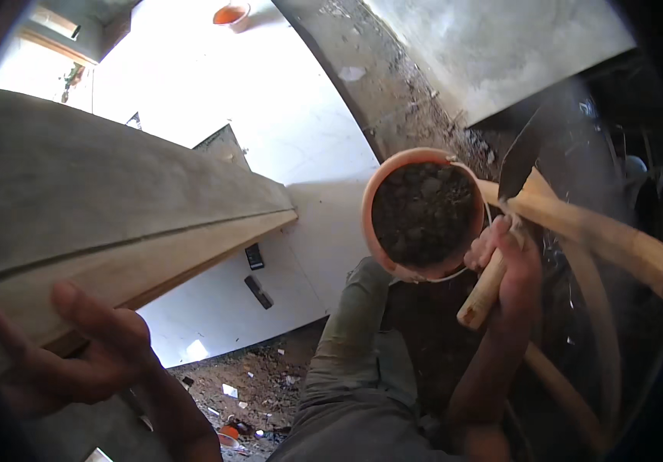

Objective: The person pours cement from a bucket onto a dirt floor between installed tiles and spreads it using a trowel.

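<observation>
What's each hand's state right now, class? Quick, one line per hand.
Left hand: open, fingers spread, by the wooden edge; whether it touches cannot be told.
Right hand: closed around the handle of a trowel.

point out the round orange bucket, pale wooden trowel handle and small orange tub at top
Round orange bucket [367,206]: head view, left rim.
Pale wooden trowel handle [482,298]: head view, lower part.
Small orange tub [238,24]: head view, outer wall.
</observation>
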Available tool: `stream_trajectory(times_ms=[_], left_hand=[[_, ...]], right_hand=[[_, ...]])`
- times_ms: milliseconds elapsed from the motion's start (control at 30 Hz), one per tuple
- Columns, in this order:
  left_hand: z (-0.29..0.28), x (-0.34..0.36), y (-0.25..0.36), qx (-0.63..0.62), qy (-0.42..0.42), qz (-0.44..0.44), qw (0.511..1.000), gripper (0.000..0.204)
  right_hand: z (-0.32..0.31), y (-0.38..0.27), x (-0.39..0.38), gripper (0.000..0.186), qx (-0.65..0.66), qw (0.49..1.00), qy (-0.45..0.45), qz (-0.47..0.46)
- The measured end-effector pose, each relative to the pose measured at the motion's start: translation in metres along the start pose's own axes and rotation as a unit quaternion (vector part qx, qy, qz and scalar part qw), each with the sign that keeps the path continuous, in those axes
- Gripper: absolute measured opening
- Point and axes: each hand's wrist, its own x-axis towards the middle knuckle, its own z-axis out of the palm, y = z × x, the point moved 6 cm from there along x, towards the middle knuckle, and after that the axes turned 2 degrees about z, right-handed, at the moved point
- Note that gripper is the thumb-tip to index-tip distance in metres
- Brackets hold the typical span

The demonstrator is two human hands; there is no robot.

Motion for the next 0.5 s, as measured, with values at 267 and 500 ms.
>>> stream_trajectory(times_ms=[267, 500], left_hand=[[0.055, 0.086, 0.016, 0.051, -0.063, -0.04, 0.996, 0.06], [0.172, 0.159, 0.082, 0.187, -0.175, -0.076, 0.964, 0.061]], right_hand=[[0.091, -0.146, 0.213, 0.029, 0.097, 0.993, -0.062, -0.011], [0.157, -0.172, 0.491, 0.02, -0.053, 0.988, -0.08, 0.118]])
